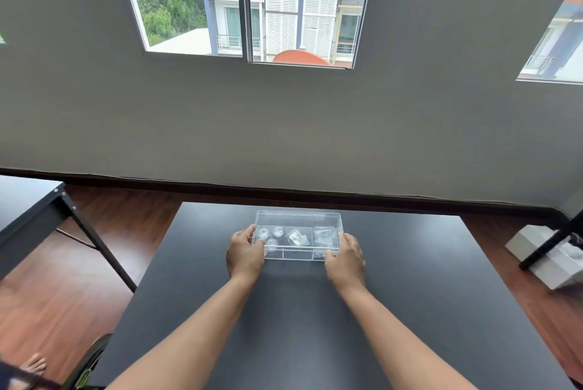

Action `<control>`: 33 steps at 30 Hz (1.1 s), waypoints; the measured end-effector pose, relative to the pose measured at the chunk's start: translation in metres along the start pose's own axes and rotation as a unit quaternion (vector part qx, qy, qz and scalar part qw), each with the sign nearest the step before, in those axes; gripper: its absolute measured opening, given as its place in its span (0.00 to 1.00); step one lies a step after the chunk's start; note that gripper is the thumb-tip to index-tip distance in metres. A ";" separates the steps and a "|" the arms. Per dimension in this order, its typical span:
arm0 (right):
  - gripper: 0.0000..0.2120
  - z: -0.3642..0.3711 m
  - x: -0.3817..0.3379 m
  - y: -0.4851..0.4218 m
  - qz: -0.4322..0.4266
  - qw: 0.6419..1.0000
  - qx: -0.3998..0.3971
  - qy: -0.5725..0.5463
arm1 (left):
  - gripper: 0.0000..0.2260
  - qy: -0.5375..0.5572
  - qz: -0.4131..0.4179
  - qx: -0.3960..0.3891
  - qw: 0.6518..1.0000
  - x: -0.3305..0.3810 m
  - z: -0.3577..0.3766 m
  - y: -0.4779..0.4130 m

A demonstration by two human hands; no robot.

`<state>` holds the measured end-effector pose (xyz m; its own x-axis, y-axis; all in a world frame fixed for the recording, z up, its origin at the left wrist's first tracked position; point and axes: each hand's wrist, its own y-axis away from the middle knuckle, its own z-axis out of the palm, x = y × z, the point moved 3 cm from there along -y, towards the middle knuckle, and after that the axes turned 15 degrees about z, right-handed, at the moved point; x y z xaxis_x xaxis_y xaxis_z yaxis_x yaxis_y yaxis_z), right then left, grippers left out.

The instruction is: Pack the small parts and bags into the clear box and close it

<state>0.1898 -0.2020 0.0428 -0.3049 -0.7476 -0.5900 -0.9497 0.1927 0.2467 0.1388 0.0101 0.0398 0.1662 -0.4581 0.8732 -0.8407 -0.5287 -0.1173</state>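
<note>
A clear plastic box [299,218] sits near the far edge of the black table [303,310]. Inside, on its left, lie three small round clear jars [270,235]. A small bag of parts [296,237] lies in the middle and another clear bag [325,236] on the right. My left hand [245,254] grips the box's near left corner. My right hand [345,258] grips its near right corner. The clear lid seems to rest over the box, but I cannot tell whether it is fully seated.
A second dark table [28,210] stands at the left over the wooden floor. A white box [549,258] lies on the floor at the right beside a black table leg. The grey wall with a window is just beyond the table's far edge.
</note>
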 end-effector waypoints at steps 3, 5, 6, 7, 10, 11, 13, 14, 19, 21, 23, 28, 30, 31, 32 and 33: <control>0.23 0.000 0.001 0.001 0.000 1.000 -0.006 -0.003 | 0.19 -0.002 -0.005 0.001 1.000 -0.002 0.002 0.000; 0.24 0.001 0.002 0.002 -0.002 1.000 -0.011 -0.005 | 0.20 -0.006 -0.005 -0.005 1.000 -0.004 0.002 0.000; 0.24 0.001 0.002 0.002 -0.003 1.000 -0.012 -0.007 | 0.20 -0.007 -0.003 -0.010 1.000 -0.004 0.002 -0.001; 0.23 0.000 0.003 0.003 -0.004 1.000 -0.012 -0.012 | 0.20 -0.006 -0.002 -0.015 1.000 -0.004 0.003 -0.001; 0.22 -0.002 0.004 0.003 -0.005 0.998 -0.013 -0.056 | 0.21 0.016 -0.010 -0.019 1.000 -0.006 0.002 -0.002; 0.24 -0.003 0.005 0.002 -0.002 0.997 -0.014 -0.071 | 0.22 0.029 -0.015 -0.015 0.999 -0.007 0.002 -0.002; 0.26 -0.003 0.007 0.002 0.011 0.996 -0.020 -0.086 | 0.21 0.053 -0.022 -0.013 0.998 -0.008 0.002 0.000; 0.27 -0.002 0.008 0.002 0.018 0.996 -0.026 -0.089 | 0.20 0.060 -0.022 -0.018 0.998 -0.008 0.002 0.001; 0.25 0.000 0.010 0.001 0.022 0.995 -0.033 -0.090 | 0.20 0.078 -0.022 -0.011 0.997 -0.012 0.004 0.003; 0.25 -0.001 0.010 0.000 0.024 0.996 -0.031 -0.082 | 0.21 0.076 -0.027 -0.016 0.997 -0.012 0.004 0.002; 0.25 -0.002 0.010 0.000 0.025 0.996 -0.028 -0.076 | 0.22 0.078 -0.027 -0.023 0.996 -0.013 0.005 0.001; 0.26 -0.004 0.009 0.002 0.029 0.996 -0.036 -0.076 | 0.21 0.083 -0.025 -0.053 0.995 -0.014 0.004 -0.004; 0.26 -0.006 0.009 0.002 0.030 0.996 -0.042 -0.078 | 0.23 0.083 -0.028 -0.052 0.995 -0.015 0.004 -0.003; 0.25 -0.006 0.010 0.002 0.027 0.995 -0.044 -0.085 | 0.24 0.085 -0.029 -0.046 0.995 -0.015 0.004 -0.003; 0.25 -0.008 0.011 0.004 0.026 0.995 -0.044 -0.089 | 0.26 0.078 -0.032 -0.040 0.996 -0.014 0.003 0.000; 0.25 -0.007 0.015 0.003 0.023 0.994 -0.040 -0.099 | 0.26 0.076 -0.029 -0.029 0.996 -0.015 0.002 0.001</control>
<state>0.1824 -0.2176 0.0402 -0.3636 -0.5975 -0.7147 -0.9282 0.1673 0.3324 0.1365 0.0147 0.0254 0.1401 -0.3126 0.9395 -0.8614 -0.5063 -0.0401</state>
